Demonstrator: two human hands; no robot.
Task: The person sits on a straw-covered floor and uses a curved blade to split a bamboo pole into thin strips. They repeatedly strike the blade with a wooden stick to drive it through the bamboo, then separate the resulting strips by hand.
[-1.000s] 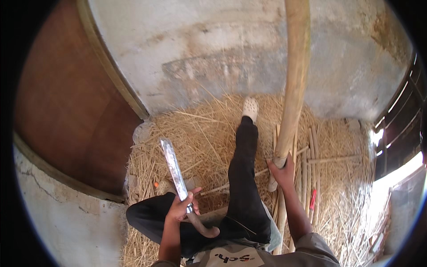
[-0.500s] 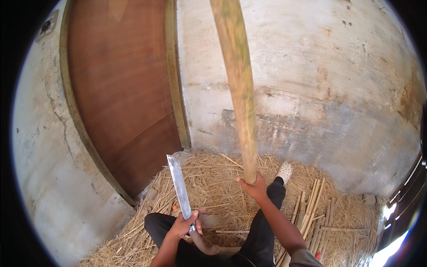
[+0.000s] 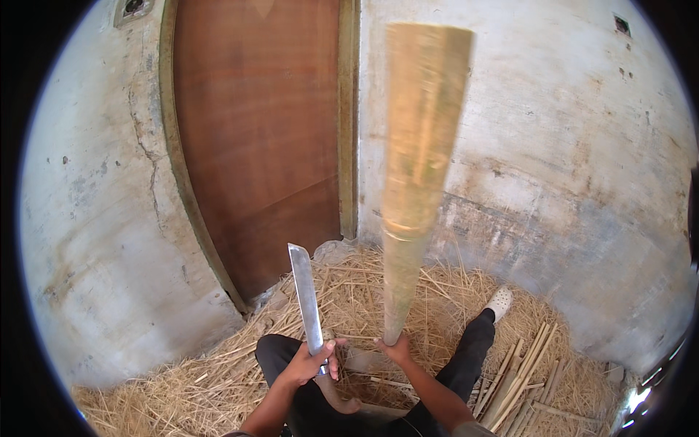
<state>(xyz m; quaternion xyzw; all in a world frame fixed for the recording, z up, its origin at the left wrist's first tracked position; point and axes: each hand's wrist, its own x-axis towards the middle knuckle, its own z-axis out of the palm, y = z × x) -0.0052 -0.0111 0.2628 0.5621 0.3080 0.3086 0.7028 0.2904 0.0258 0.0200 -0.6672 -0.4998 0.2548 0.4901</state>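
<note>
My right hand [image 3: 397, 351] is closed round the lower end of a thick bamboo pole [image 3: 421, 160], which rises nearly upright in front of me. The pole's upper end is cut straight across and looks slightly blurred. At my left, a machete [image 3: 305, 295] points blade up, its squared tip level with the door's foot. My left hand [image 3: 312, 362] grips it where blade and handle meet, thumb against the metal and some fingers partly loose. Its curved wooden handle [image 3: 335, 397] hangs below that hand, between my legs. Blade and pole are apart.
Dry straw [image 3: 218, 379] covers the ground. Split bamboo strips [image 3: 520, 379] lie in a pile beside my right leg [image 3: 466, 357]. A brown door [image 3: 258, 146] and a stained plaster wall [image 3: 553, 160] stand ahead. A stone [image 3: 333, 251] sits by the door frame.
The bamboo pole has come lower and its top end now shows in view. My right hand has moved down and inward with it. The machete stays upright in my left hand.
</note>
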